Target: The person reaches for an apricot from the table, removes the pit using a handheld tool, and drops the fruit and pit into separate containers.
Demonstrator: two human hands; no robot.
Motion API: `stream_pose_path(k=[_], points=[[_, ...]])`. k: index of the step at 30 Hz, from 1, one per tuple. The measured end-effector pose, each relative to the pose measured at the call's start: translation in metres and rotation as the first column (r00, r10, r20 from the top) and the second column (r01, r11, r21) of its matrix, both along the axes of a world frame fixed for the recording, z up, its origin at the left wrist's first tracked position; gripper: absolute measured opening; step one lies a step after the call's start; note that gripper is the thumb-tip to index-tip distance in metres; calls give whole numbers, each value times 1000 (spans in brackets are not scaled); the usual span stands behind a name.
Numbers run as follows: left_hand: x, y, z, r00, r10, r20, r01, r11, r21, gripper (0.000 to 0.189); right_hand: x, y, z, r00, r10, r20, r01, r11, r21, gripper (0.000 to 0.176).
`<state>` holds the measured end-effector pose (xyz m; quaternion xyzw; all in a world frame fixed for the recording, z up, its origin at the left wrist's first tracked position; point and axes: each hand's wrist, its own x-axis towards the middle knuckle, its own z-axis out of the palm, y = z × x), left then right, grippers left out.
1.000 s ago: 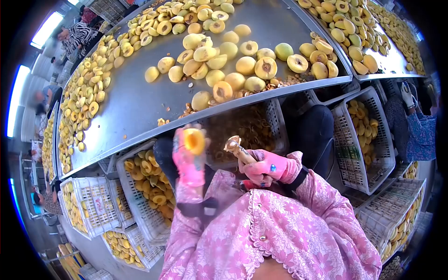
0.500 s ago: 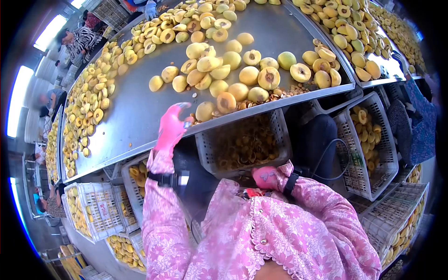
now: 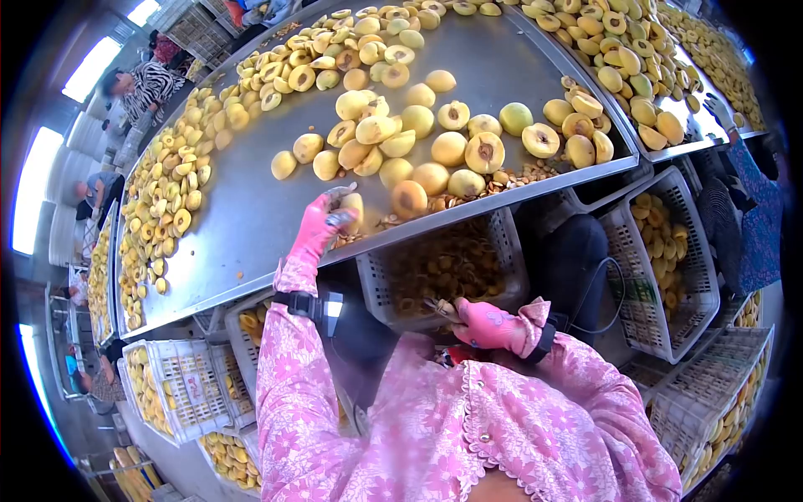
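Observation:
My left hand point(image 3: 324, 222), in a pink glove with grey fingertips, is closed around a yellow fruit point(image 3: 353, 211) at the near edge of the metal table point(image 3: 251, 201). Beside it on the table lie halved and whole yellow fruits point(image 3: 448, 149) and a scatter of pits point(image 3: 523, 176). Below the table edge, my right hand point(image 3: 489, 325), also gloved in pink, holds a small tool point(image 3: 443, 309) with a metal end. The tool is over the near rim of a white crate point(image 3: 376, 294) with fruit pieces inside; its exact shape is unclear.
More crates with fruit stand at the right point(image 3: 661, 276) and lower left point(image 3: 180, 389). Fruit heaps point(image 3: 176, 167) line the table's far left side. A co-worker's gloved hand point(image 3: 719, 111) is at the right table, and other people point(image 3: 146, 84) are at the upper left.
My left hand has closed on a fruit at the table edge. My right hand has moved forward from my lap, and the tool in it now shows over the crate.

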<state>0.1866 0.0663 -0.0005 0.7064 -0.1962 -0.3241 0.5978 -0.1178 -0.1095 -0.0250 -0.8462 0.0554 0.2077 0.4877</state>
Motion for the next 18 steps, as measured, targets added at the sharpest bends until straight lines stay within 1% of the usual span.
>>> stream_pose_path(k=[1,2,5,6,7,9,10,13,14,15,16,18], points=[[-4,4,4,952,72,-299,-139,968,-209,56,1,-3,7,1000,-24,-11,24,999,29,28],[-14,12,7,885,0,-465,-181,922,-343,57,2,-7,18,998,-65,15,64,993,96,26],[-52,7,36,685,-213,-697,-272,812,-516,64,5,-13,38,990,-116,75,102,980,172,27],[-61,6,37,616,-275,-739,-287,795,-535,69,5,-12,40,969,-175,172,122,952,279,26],[-75,2,43,574,-280,-769,-315,792,-523,66,5,-10,47,967,-195,167,138,943,302,25],[-96,-2,37,605,-229,-763,-336,795,-505,63,9,-5,61,960,-237,152,173,922,346,23],[-107,-5,38,617,-196,-763,-348,801,-487,62,10,-2,61,949,-238,206,157,926,343,18],[-137,-14,44,631,-128,-765,-376,812,-446,59,14,5,75,928,-290,235,223,935,274,19],[-144,-17,44,642,-116,-758,-379,812,-445,58,15,6,82,936,-300,184,253,937,241,19],[-150,-19,43,654,-103,-750,-381,811,-444,57,15,8,82,925,-309,221,258,939,229,19],[-153,-20,43,615,-108,-781,-403,809,-429,54,15,9,81,913,-316,258,264,940,218,19],[-162,-24,43,671,-39,-740,-403,819,-409,53,14,12,79,895,-331,299,279,939,204,20]])
